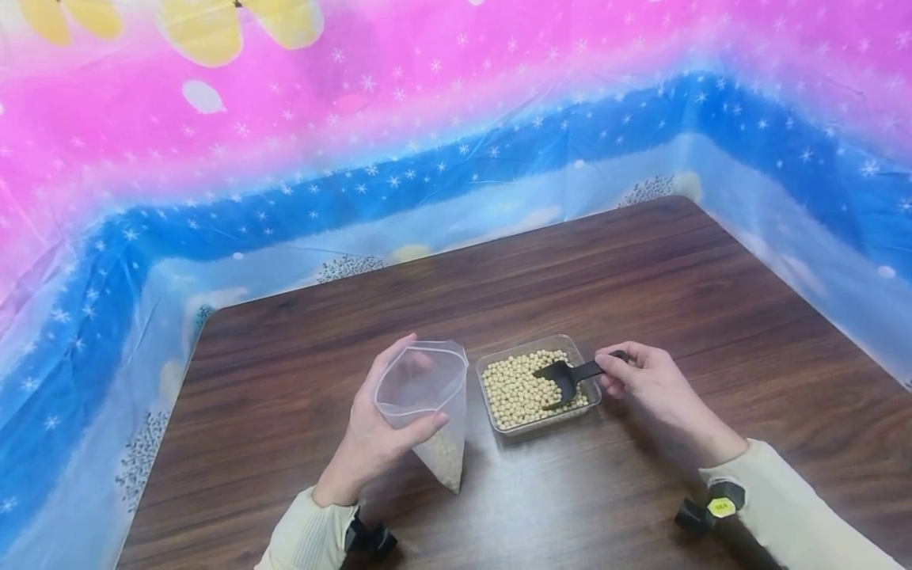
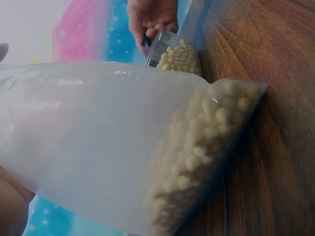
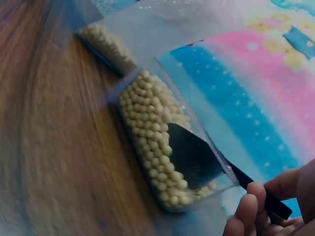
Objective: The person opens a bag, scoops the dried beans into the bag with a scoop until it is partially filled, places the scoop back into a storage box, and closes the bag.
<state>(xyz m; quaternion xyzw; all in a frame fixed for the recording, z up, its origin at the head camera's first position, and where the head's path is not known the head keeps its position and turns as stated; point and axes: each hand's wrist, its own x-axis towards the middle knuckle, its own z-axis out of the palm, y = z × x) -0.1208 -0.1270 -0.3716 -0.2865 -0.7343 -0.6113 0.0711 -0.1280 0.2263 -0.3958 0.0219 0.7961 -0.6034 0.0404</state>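
Clear bag (image 1: 457, 396), one, holding pale round beans (image 2: 197, 142): centre of the head view, lower corner pointing down, mouth upward and parted. Left hand (image 1: 366, 443) gripping it, fingers curved round the far side, thumb on the near; the spread grip probably serves to keep the mouth from collapsing.

Clear tray (image 1: 552, 425), one, with loose beans (image 1: 509, 388): right of the bag, near it, on the brown wooden bench (image 1: 285, 380). The close placing presumably keeps the path between the two short.

Black scoop (image 1: 568, 381), one: blade among the beans at the right side of the tray, handle crossing the rim to the right. Right hand (image 1: 659, 388) pinching the handle between thumb and fingers, apparently so placed to leave the blade free and the fingers off the beans.

Backdrop cloth (image 1: 427, 166), pink and blue: upper part of the head view.

Notes by view. Head: alone shows the bag's mouth opening. Left wrist: beans slanting across the bag's lower part, right half of the frame, plainer than in the head view; scoop blade not seen. Right wrist: blade close up at centre, its visible face bare of beans. Whether the bag's corner touches the bench, cannot tell.
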